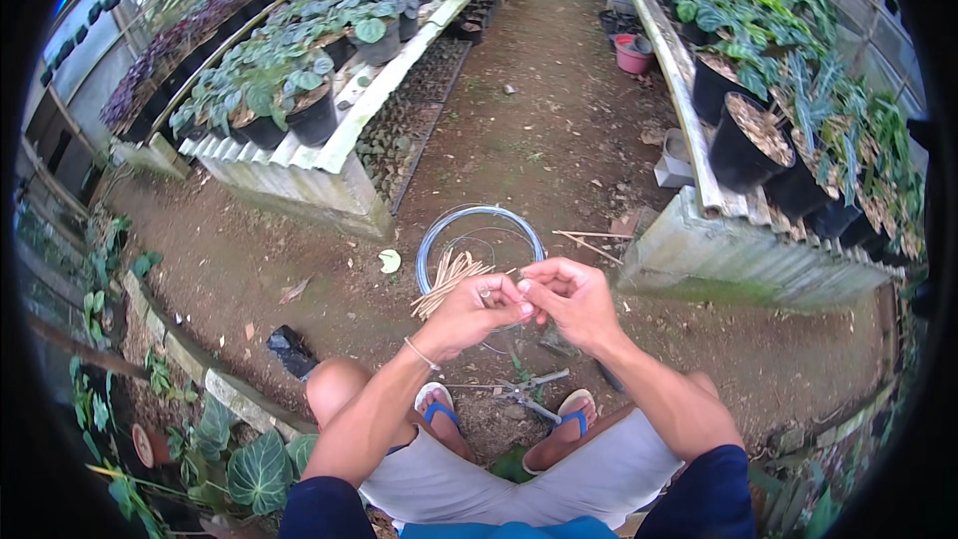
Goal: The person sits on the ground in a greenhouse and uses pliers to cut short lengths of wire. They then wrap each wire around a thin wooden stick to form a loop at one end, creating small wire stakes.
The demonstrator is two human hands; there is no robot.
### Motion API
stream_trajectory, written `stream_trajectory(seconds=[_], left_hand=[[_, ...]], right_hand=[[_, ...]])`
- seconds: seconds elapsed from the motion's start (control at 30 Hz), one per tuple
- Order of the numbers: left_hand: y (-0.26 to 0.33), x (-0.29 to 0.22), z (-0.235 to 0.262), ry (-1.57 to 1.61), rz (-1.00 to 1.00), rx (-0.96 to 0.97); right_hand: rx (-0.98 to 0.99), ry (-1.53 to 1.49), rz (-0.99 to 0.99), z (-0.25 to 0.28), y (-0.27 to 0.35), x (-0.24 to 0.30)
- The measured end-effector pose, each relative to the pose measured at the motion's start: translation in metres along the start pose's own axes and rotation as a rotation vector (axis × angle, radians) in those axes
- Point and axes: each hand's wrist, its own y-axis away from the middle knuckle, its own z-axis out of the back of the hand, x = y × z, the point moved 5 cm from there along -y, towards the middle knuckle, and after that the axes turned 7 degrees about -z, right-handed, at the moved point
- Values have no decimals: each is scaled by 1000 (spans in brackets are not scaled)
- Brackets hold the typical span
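My left hand [471, 315] and my right hand [573, 303] meet in front of me, thumbs and fingertips pinched close together. Whatever lies between the fingertips is too small to make out; it may be thin wire. Just beyond the hands, a coil of silvery wire [427, 243] rests on the dirt floor. A bundle of thin wooden sticks [451, 277] lies across the coil's near left part, partly hidden by my left hand. Between my feet, below the hands, is a metal hand tool with two long handles [531, 387], apparently pliers.
Concrete-edged benches with potted plants stand left [329, 175] and right [659, 250], a dirt path [529, 110] between them. A black plastic piece [290, 351] lies left of my knee. More sticks [591, 246] lie near the right bench. Leafy plants [261, 469] grow at lower left.
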Motion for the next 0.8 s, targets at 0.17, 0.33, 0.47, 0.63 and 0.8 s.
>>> stream_trajectory(seconds=[0.17,0.33,0.47,0.63,0.8], left_hand=[[-1,-6,4,144,-118,-58],[-4,-24,14,472,-255,-18],[0,-23,9,-31,-316,56],[-4,-12,6,-275,-271,-47],[-6,-7,0,-188,-260,-113]], right_hand=[[-108,-73,-8,15,-3,5],[-156,-55,-59,29,-3,17],[-231,38,-32,37,-1,30],[-190,139,-89,36,2,28],[-20,120,-125,30,3,20]])
